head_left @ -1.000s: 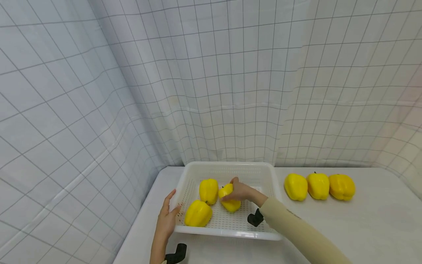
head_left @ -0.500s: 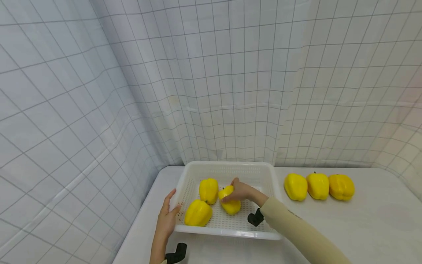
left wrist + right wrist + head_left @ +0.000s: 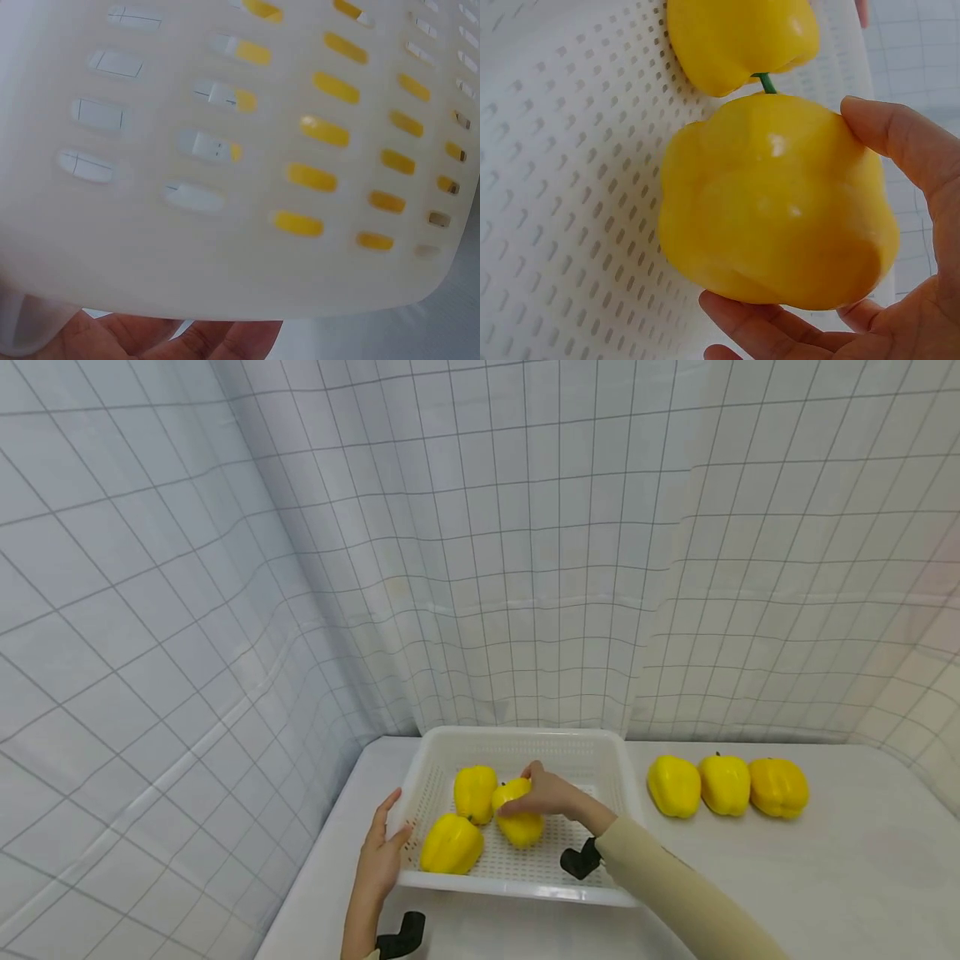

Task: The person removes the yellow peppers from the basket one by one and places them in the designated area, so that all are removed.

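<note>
Inside a white perforated plastic basket (image 3: pixel 525 889), my right hand (image 3: pixel 551 795) holds a yellow bell pepper (image 3: pixel 519 827). The right wrist view shows the thumb on one side of this bell pepper (image 3: pixel 780 202) and the fingers on the opposite side. Close to its left stands a second yellow bell pepper (image 3: pixel 474 795). A third bell pepper (image 3: pixel 452 845) lies in the front left corner. My left hand (image 3: pixel 378 860) holds the basket's left rim. In the left wrist view its fingers (image 3: pixel 251 337) show past the edge of the slotted wall (image 3: pixel 187 255), partly hidden by it.
Three more yellow bell peppers stand in a row to the right of the basket, the nearest pepper (image 3: pixel 673 787) close to its side. White gridded curtains (image 3: pixel 525 568) hang behind and left of the white table (image 3: pixel 750 885).
My right hand has shifted the held bell pepper slightly left, nearer to the second one. The left hand and the basket stay in place.
</note>
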`<state>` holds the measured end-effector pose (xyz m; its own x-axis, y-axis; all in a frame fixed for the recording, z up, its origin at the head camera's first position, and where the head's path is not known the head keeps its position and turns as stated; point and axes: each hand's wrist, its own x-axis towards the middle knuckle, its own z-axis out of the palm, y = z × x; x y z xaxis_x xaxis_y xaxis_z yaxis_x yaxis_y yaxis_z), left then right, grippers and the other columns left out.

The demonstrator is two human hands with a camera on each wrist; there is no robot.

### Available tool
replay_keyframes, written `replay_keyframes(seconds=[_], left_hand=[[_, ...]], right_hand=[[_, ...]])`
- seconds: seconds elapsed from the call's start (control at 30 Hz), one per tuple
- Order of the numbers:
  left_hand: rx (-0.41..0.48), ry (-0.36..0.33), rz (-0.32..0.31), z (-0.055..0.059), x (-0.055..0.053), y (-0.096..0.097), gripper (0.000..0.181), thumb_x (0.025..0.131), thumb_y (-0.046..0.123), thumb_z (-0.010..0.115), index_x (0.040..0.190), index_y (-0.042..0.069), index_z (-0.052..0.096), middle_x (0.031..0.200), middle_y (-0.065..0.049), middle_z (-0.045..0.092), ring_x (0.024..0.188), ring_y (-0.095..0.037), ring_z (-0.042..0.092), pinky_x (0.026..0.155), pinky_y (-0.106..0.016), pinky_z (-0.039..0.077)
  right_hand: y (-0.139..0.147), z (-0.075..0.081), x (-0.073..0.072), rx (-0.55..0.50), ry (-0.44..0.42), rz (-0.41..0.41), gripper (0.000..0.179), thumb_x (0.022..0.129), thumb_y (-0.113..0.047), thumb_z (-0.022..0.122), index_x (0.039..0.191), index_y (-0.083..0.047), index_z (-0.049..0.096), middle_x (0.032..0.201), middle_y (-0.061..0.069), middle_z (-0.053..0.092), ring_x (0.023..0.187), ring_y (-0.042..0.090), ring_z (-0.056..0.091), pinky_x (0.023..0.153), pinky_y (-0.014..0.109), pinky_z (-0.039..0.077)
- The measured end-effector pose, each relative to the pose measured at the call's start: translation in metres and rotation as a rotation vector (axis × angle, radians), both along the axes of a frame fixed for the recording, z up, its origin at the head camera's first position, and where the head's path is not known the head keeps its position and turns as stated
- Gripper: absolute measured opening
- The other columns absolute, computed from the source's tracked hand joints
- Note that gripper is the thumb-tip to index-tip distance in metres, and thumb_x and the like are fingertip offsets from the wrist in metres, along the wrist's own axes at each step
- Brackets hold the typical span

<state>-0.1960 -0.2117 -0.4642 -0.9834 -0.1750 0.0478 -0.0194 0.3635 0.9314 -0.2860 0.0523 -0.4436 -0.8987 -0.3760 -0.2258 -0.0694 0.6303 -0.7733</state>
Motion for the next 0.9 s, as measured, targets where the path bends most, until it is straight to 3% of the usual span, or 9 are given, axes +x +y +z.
replay_keyframes(seconds=[0.4, 0.9], left_hand=[[0.010, -0.009, 0.000, 0.000, -0.001, -0.001, 0.057, 0.096, 0.005, 0.047, 0.149, 0.015, 0.030, 0.141, -0.023, 0.040, 0.120, -0.039, 0.045, 0.095, -0.060, 0.034], [0.026, -0.008, -0.007, 0.000, -0.001, -0.001, 0.057, 0.096, 0.005, 0.047, 0.149, 0.016, 0.029, 0.142, -0.023, 0.039, 0.119, -0.038, 0.045, 0.094, -0.059, 0.035]], right_hand=[[0.006, 0.014, 0.006, -0.107, 0.031, -0.016, 0.074, 0.072, -0.045, 0.077, 0.120, -0.003, 0.040, 0.099, 0.008, 0.057, 0.087, 0.023, 0.054, 0.081, 0.042, 0.047], [0.014, 0.035, 0.025, -0.269, 0.083, -0.106, 0.072, 0.074, -0.039, 0.079, 0.124, -0.010, 0.037, 0.110, 0.014, 0.054, 0.086, 0.023, 0.057, 0.075, 0.038, 0.050]])
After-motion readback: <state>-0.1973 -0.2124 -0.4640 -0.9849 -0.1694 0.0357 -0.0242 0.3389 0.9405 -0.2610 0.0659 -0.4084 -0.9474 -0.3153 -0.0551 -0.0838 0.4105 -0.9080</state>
